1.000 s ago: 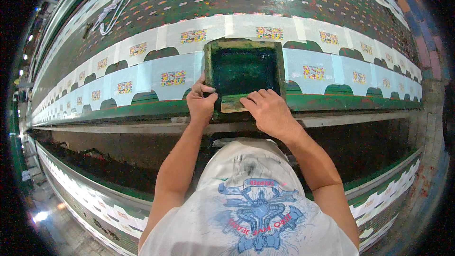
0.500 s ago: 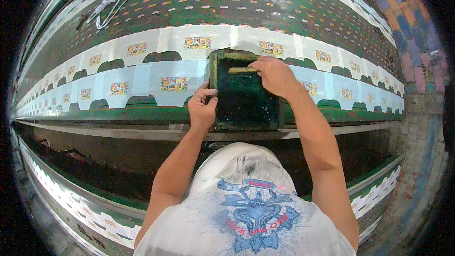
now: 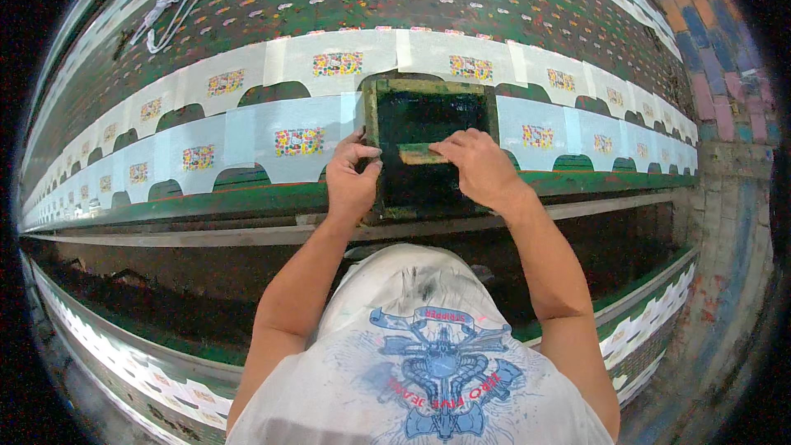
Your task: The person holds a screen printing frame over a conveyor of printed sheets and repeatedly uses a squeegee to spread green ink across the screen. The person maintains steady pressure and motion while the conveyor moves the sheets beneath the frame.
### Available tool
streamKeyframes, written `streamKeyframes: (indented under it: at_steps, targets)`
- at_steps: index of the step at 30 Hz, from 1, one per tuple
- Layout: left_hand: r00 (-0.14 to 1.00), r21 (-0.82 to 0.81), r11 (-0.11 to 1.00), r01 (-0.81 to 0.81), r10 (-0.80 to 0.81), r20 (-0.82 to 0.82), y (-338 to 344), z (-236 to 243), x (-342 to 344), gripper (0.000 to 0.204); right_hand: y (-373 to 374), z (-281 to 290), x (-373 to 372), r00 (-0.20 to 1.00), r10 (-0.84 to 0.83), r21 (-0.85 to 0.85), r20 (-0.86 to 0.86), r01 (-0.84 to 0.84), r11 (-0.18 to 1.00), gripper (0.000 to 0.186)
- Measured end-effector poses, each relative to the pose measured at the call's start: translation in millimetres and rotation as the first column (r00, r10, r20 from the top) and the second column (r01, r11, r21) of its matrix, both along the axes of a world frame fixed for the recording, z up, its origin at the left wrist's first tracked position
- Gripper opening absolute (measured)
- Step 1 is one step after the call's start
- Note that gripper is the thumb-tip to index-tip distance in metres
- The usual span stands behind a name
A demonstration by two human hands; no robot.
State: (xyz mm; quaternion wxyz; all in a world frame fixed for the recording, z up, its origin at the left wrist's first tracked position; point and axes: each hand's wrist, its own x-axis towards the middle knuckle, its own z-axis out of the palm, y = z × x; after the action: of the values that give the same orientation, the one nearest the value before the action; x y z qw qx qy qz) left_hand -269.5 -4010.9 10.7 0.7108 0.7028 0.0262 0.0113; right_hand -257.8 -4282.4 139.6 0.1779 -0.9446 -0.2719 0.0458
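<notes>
A dark screen printing frame (image 3: 372, 119) with worn wooden sides lies on the near row of pale blue fabric pieces (image 3: 251, 128). My left hand (image 3: 353, 173) grips the frame's left side, thumb and fingers bent around its edge. Inside the frame, my right hand (image 3: 482, 166) pinches a squeegee (image 3: 422, 155) with a light wooden edge, held crosswise over the dark mesh. The fabric under the frame is hidden. Colourful printed patches (image 3: 300, 142) show on the pieces to either side.
Another row of white printed pieces (image 3: 288, 58) runs behind, along the long green table (image 3: 371, 0). White cords (image 3: 177, 8) lie at the far left. A ledge (image 3: 288, 235) borders the table's near side. Brick paving (image 3: 725, 58) is at the right; another table with fabric stands behind me.
My right hand has drawn the squeegee toward me, from the frame's far part to its middle. My left hand stays at the frame's left side. The view has shifted slightly.
</notes>
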Motion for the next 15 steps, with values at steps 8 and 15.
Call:
streamKeyframes:
  at_steps: [8, 15]
  targets:
    - [0.999, -0.182, 0.983, -0.022, 0.017, -0.032, -9.5, 7.2, -6.0, 0.035, 11.3, 7.0, -71.2, 0.997, -0.078, 0.062, -0.006, 0.079, 0.995, 0.049]
    - [0.994, 0.146, 0.988, -0.058, 0.044, 0.102, -17.6, -1.0, -14.7, 0.048, 13.6, -1.4, -95.3, 0.995, -0.102, 0.085, -0.013, 0.103, 0.991, 0.046]
